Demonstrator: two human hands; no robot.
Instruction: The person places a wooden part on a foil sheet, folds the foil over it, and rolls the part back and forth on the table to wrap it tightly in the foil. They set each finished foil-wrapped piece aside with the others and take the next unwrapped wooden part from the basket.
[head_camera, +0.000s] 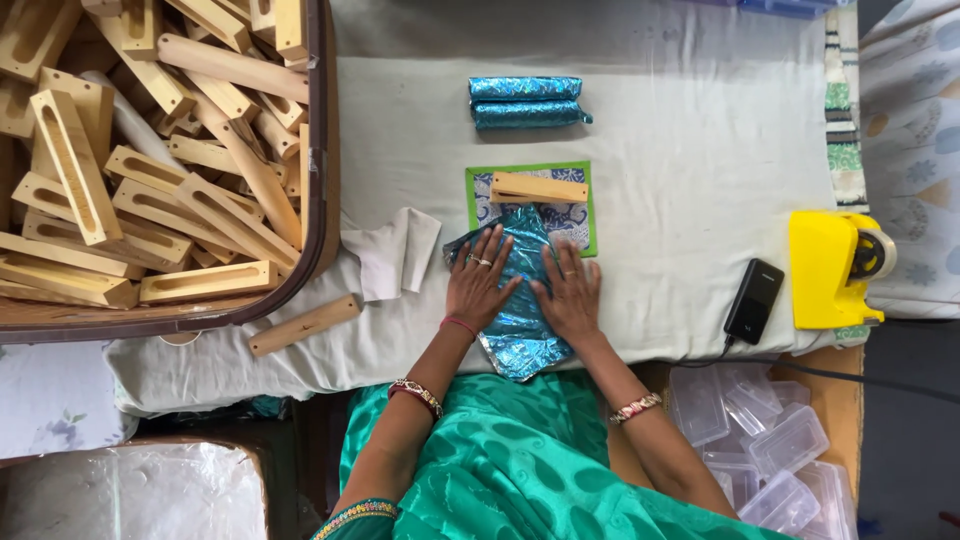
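Blue foil sheet (518, 300) at frame centre, lower edge overhanging table. Left hand (478, 285), right hand (570, 292) flat on it, fingers spread. Probably best: smooth outward evenly, keep wooden block (538, 187) square above.

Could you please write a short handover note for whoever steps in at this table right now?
Left hand and right hand both lie flat on the blue foil sheet, pressing it down. Ahead of them a wooden block lies on a green-edged mat. Done: two foil-wrapped pieces lie farther back. Left: this block is unwrapped; a tray of wooden blocks waits at left. The yellow tape dispenser stands at right.
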